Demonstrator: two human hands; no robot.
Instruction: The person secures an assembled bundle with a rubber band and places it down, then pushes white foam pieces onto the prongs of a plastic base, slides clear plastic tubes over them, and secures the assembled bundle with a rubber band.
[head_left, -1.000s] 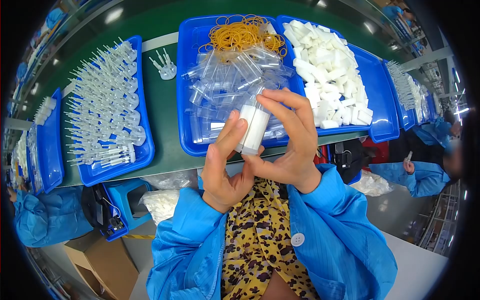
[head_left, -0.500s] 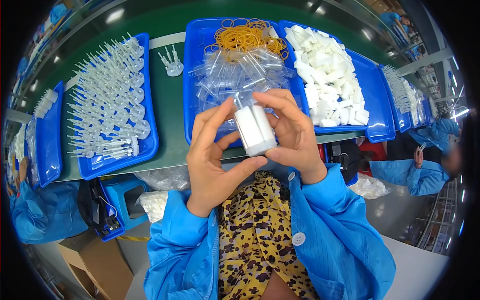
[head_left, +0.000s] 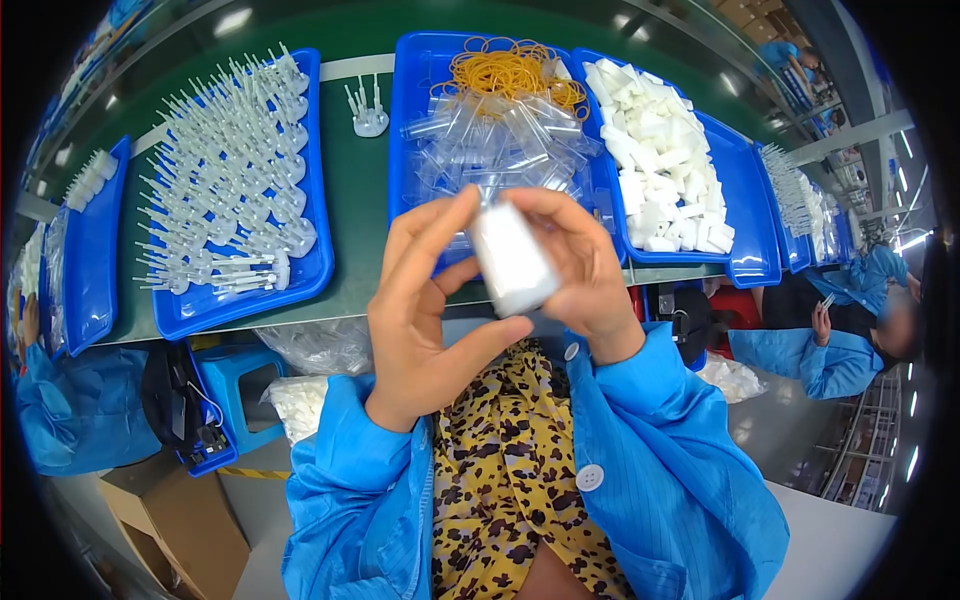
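Between my two hands, a white block assembly (head_left: 512,258) with clear plastic around it is held tilted, slightly blurred. My left hand (head_left: 420,310) grips its left side, fingers at the top and thumb near the bottom. On its right side are the fingers and thumb of my right hand (head_left: 590,275). Behind the hands, a blue tray (head_left: 408,120) holds clear plastic pieces (head_left: 500,140) and yellow rubber bands (head_left: 510,75). White blocks (head_left: 665,160) fill part of the tray to the right.
At the left, a blue tray (head_left: 325,220) carries many white pronged parts (head_left: 230,180); one more pronged part (head_left: 369,110) stands on the green table (head_left: 350,200). A co-worker's blue sleeve (head_left: 770,348) shows at the right. A cardboard box (head_left: 185,520) sits below left.
The view has shifted, so the trays at the left appear further right. My left hand has opened out and wrapped round the white assembly, which has turned in my hands.
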